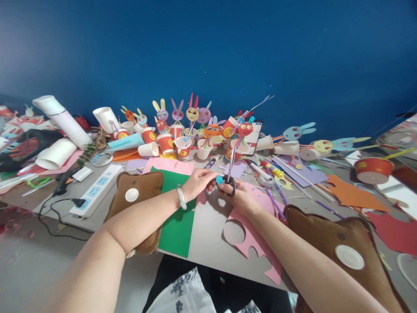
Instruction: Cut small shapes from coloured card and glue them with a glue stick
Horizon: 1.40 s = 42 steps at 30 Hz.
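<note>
In the middle of the table, my right hand [243, 198] is closed round black-handled scissors [232, 176], whose blades point up and away from me. A small blue piece [219, 179], apparently paper, shows at my right fingertips, between the two hands. Close beside it, my left hand [199, 183] has its fingers pinched together; whatever they grip is too small to make out. A bracelet circles the left wrist. Under the left forearm lies a green paper sheet [177, 217]. Pink paper with round cut-outs [257, 245] lies under the right forearm.
Decorated paper cups [165, 143] with rabbit-faced cut-outs line the blue wall. A power strip [97, 190] and a brown cushion [137, 187] are on the left. Another brown cushion [325, 243] sits front right. A phone [253, 138] leans behind the cups; orange paper scraps [353, 193] lie right.
</note>
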Tool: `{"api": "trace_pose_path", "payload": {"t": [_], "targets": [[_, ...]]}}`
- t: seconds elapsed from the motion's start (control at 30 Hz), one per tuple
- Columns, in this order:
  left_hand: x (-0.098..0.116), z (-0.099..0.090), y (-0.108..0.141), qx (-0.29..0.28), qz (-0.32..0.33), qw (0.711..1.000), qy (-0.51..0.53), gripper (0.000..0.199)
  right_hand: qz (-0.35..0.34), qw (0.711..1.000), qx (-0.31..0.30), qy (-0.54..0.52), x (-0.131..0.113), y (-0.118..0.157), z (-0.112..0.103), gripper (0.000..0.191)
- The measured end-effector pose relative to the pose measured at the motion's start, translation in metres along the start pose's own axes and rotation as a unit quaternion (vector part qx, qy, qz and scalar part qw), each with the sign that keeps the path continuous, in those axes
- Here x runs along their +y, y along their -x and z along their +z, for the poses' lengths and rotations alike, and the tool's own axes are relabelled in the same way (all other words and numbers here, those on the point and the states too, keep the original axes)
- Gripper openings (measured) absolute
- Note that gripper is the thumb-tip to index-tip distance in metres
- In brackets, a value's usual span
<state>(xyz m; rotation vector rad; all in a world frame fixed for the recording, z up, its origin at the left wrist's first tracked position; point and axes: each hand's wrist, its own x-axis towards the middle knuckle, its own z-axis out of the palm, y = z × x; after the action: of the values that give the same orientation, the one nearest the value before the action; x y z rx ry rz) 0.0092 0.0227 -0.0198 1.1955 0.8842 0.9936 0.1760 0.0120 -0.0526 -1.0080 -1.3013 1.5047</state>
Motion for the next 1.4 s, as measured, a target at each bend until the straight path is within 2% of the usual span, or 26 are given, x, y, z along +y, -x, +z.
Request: {"api": "trace_pose_path", "payload": {"t": [0.27,0.5,0.83,1.1,1.23,1.4], "targets": [[-0.005,-0.002,-0.004,0.029,-0.036,0.998,0.036,0.054,0.007,0.999,0.02,-0.04,0.003,-0.001,-0.001,0.021],[0.0,0.0,0.001,-0.013,0.012,0.999,-0.036,0.033,-0.024,1.0,0.016,-0.002,0.004,-0.003,-0.002,0.019],[-0.005,-0.004,-0.005,0.032,0.002,0.999,-0.04,0.022,0.02,0.999,0.002,-0.031,0.006,-0.001,0.003,0.019],[-0.006,-0.004,-0.004,0.027,-0.025,0.997,-0.074,0.016,-0.001,1.0,0.025,-0.009,0.013,-0.008,-0.003,0.025],[-0.007,-0.002,-0.005,0.034,-0.042,0.998,-0.045,0.023,0.001,1.0,0.019,-0.024,0.013,-0.009,-0.002,0.026],[-0.011,-0.002,-0.008,0.074,-0.067,0.995,-0.002,0.041,0.0,0.999,0.026,-0.038,0.013,-0.01,0.0,0.023]]}}
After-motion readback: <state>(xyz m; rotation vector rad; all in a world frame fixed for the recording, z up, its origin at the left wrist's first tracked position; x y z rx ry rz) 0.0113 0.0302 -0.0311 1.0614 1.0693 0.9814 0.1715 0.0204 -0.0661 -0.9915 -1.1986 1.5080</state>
